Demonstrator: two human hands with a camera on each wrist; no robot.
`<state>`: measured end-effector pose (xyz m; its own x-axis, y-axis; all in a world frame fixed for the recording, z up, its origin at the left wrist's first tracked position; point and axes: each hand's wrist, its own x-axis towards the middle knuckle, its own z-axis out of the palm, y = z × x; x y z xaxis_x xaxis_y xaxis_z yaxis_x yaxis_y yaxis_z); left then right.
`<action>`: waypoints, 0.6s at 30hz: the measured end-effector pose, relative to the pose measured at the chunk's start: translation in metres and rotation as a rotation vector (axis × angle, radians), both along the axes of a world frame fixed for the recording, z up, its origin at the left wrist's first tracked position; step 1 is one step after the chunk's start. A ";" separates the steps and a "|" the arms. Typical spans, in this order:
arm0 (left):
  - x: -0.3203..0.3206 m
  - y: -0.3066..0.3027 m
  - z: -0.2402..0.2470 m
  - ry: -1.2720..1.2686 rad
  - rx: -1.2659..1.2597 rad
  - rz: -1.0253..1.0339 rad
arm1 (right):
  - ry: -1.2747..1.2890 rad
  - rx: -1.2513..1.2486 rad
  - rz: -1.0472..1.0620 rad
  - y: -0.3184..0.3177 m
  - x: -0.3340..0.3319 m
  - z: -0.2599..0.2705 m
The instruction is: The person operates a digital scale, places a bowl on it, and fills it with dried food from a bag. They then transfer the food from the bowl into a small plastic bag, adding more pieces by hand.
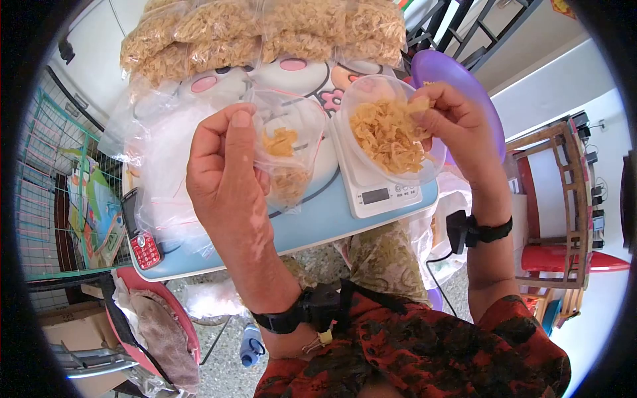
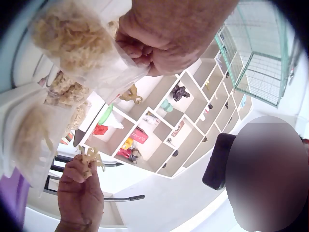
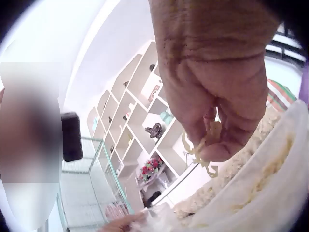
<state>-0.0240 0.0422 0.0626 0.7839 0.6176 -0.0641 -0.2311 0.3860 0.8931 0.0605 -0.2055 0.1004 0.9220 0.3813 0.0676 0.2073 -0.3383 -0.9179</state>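
My left hand (image 1: pixel 229 169) pinches the edge of a clear plastic bag (image 1: pixel 308 126) between thumb and fingers. Pale yellow dried flakes lie inside the bag, seen larger in the left wrist view, where the bag (image 2: pixel 72 43) bulges with them. Over the right rim of a translucent bowl (image 1: pixel 371 86), my right hand (image 1: pixel 458 126) pinches a few thin flakes (image 3: pixel 205 150). More dried flakes (image 1: pixel 385 132) half fill that bowl. It sits on a white kitchen scale (image 1: pixel 365 205) whose small display faces me.
Several filled bags (image 1: pixel 265 33) are piled along the table's far side. Flat, unfilled plastic bags (image 1: pixel 179 166) cover the left part of the blue table (image 1: pixel 305 232). A red keypad phone (image 1: pixel 144 249) lies at the left edge. Behind the bowl stands a purple round basin (image 1: pixel 488 106).
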 end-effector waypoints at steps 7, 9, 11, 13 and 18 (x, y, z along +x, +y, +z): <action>-0.002 0.003 -0.001 -0.039 -0.023 -0.048 | 0.403 0.653 -0.039 0.005 0.000 0.012; -0.001 0.002 -0.001 -0.006 -0.011 -0.035 | 0.456 0.744 -0.023 0.004 0.001 0.010; 0.000 0.001 -0.001 0.012 -0.002 -0.028 | 0.491 0.817 -0.021 0.001 0.002 0.006; 0.000 0.000 -0.001 0.012 0.004 -0.029 | 0.500 0.840 -0.018 -0.002 0.004 0.003; 0.000 0.000 -0.001 0.028 0.012 -0.031 | 0.458 0.838 -0.072 0.002 0.003 0.001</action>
